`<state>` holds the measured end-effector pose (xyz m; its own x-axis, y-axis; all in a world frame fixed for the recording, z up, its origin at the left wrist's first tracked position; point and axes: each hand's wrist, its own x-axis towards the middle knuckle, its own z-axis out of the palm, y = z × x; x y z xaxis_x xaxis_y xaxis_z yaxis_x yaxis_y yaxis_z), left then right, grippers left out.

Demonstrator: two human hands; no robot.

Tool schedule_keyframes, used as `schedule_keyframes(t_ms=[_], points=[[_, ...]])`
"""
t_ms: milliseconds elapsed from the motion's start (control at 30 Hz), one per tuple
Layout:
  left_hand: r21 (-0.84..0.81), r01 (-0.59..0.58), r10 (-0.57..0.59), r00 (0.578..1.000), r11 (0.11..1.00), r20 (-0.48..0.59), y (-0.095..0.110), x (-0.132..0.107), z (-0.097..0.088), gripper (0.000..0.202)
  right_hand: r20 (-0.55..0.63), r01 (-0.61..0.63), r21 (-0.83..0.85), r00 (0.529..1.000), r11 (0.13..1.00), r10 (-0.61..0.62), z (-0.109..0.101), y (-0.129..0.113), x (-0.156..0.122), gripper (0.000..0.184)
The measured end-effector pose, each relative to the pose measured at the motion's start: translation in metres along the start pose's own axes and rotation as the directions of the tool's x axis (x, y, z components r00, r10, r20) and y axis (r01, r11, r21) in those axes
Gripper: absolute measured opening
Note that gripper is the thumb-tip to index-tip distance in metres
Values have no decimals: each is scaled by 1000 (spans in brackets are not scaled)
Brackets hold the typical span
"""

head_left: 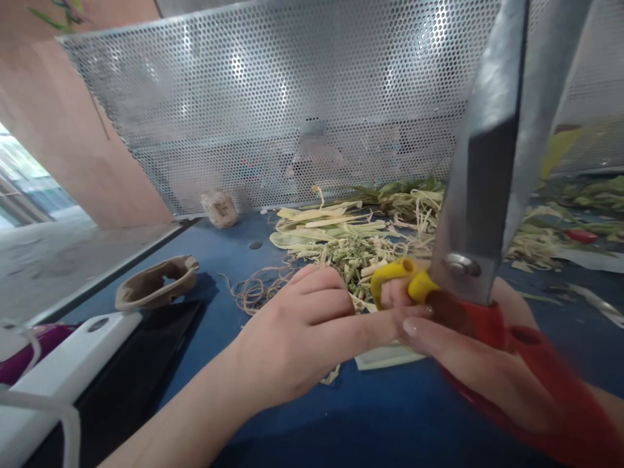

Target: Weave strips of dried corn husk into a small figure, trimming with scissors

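Note:
Large scissors [475,214] with red handles stand with their blades up in my right hand [487,364], close to the camera; the handles are blurred. The blades are slightly apart. At the tips of my fingers, beside the pivot, a yellow tube-like curled piece [383,281] shows, with a fingertip inside its loop. I cannot tell whether it belongs to the scissors. My left hand [297,331] reaches in from the left, fingers curled and index finger meeting my right thumb at this piece. A pale flat strip [387,357] lies on the table below.
The blue table [312,422] holds a heap of pale husk strips and cut bits [341,240], brown twine [258,289], a brown pulp tray [158,283], a black tablet-like slab [121,383] and a white power strip [73,364]. Behind stands a perforated metal screen [273,84].

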<state>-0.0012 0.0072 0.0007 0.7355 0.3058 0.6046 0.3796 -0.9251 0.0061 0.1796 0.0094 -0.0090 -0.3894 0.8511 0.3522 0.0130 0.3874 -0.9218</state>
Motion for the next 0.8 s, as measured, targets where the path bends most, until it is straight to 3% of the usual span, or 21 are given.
schedule_keyframes(t_ms=[200, 433, 700, 800], points=[[43, 29, -31, 999, 999, 28, 1, 1, 1, 35, 10, 38, -34, 999, 999, -38, -1, -4, 4, 21], [-2, 25, -25, 1000, 1000, 9, -2, 3, 2, 28, 12, -4, -3, 1000, 1000, 4, -5, 2, 4, 10], [-78, 301, -295, 952, 951, 77, 0, 3, 2, 32, 8, -65, 54, 998, 996, 65, -5, 3, 13, 11], [-174, 364, -360, 931, 915, 54, 0, 0, 7, 30, -20, -135, 50, 991, 990, 136, -1, 1, 15, 16]])
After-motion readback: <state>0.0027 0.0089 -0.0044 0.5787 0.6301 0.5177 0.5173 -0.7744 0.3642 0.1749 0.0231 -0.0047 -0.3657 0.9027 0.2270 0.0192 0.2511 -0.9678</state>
